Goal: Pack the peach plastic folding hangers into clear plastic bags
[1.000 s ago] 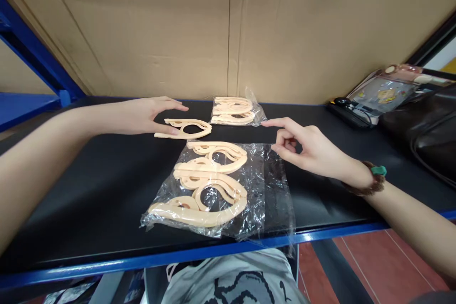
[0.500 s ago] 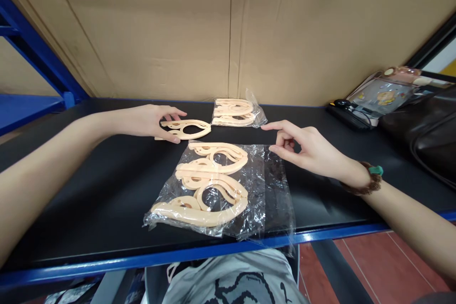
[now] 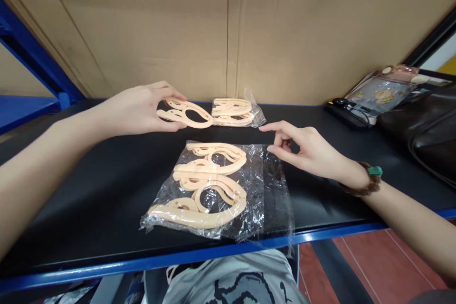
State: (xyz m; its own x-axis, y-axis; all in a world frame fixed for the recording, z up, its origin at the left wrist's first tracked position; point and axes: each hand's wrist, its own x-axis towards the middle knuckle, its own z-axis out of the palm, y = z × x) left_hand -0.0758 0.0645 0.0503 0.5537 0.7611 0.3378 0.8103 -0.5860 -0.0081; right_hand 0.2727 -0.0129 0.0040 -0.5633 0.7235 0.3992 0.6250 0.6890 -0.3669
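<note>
Above table (image 3: pixel 89 190) | left hand (image 3: pixel 137 109) fingers (image 3: pixel 171 94) pinch loose hanger (image 3: pixel 187 113)

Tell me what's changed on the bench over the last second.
The left hand closed on the loose peach hanger and lifted it off the black bench. The right hand stayed by the open bag; the far bag hasn't moved.

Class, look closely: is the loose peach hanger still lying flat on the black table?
No: the left hand holds the loose hanger lifted above the black table.
</note>
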